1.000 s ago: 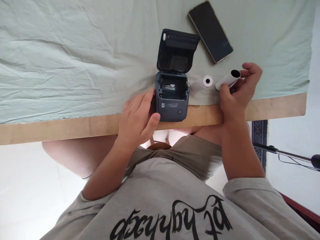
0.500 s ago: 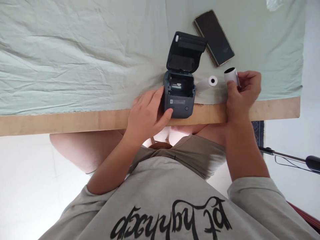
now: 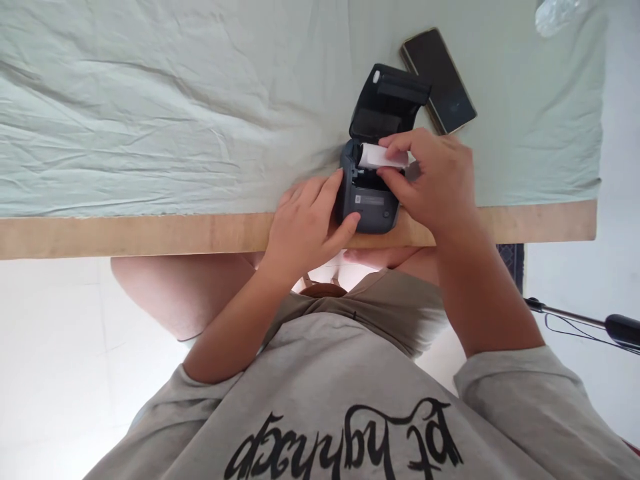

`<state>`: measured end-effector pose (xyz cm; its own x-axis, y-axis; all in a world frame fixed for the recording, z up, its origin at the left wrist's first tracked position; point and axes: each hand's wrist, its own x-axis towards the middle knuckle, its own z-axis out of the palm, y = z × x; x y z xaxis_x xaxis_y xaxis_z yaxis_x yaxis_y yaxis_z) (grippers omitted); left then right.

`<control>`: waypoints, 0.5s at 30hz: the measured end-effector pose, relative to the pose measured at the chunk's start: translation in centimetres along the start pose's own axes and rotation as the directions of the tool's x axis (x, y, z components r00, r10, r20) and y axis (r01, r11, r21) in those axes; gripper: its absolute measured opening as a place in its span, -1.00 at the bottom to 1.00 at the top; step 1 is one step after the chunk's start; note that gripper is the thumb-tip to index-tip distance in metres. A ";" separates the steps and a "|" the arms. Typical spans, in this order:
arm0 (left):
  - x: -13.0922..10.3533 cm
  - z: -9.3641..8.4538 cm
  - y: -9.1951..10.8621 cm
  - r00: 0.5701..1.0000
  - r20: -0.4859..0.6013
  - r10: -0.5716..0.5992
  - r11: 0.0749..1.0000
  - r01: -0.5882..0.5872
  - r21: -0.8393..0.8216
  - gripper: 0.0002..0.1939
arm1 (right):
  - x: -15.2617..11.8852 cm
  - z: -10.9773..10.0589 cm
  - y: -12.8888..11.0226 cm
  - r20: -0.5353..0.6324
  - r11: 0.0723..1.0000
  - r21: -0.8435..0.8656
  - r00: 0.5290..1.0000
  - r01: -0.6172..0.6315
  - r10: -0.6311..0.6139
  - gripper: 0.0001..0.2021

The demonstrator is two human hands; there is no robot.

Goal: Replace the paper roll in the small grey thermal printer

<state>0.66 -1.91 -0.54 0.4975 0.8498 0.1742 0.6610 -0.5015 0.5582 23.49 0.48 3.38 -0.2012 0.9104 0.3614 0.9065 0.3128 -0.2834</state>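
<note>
A small dark portable label printer (image 3: 373, 212) sits at the table's front edge with its lid (image 3: 390, 100) raised. My left hand (image 3: 307, 217) steadies its left side, fingers along the casing and thumb at the front corner. Between the thumb and fingers of my right hand (image 3: 435, 177) is a white paper roll (image 3: 375, 156), lying sideways over the printer's open compartment, its left end by the compartment's left wall. Whether the roll is seated cannot be made out. A second paper roll, seen earlier to the right of the printer, is mostly hidden by my right hand.
Behind the printer lies a dark smartphone (image 3: 443, 80), partly covered by the raised lid. Clear crumpled plastic (image 3: 555, 15) rests at the far right. A wrinkled pale green cloth (image 3: 200, 120) covers the table, whose wooden front edge (image 3: 125, 235) is bare.
My right hand has carried its paper roll left from the table's right side to over the printer's compartment, turning it sideways. My left hand keeps its place on the printer. The view has shifted slightly.
</note>
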 end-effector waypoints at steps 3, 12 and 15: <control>0.0 0.0 0.0 1.000 0.001 -0.004 1.000 0.004 -0.005 -0.31 | 0.1 0.5 0.6 0.058 0.999 -0.007 0.998 -0.040 0.040 -0.89; 0.0 0.0 0.1 1.000 -0.015 -0.027 1.000 0.027 -0.005 -0.32 | -2.5 0.1 -1.7 -0.110 0.995 0.075 0.992 0.069 -0.061 -0.88; 0.0 0.0 0.1 0.999 -0.014 -0.028 1.000 0.028 -0.008 -0.34 | -4.3 0.8 -2.5 -0.266 0.993 0.066 0.961 0.098 -0.077 -0.89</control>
<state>0.72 -2.01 -0.53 0.4704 0.8659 0.1700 0.6704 -0.4759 0.5693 21.75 -4.00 1.82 -0.1641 0.7790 0.6052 0.8559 0.4174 -0.3052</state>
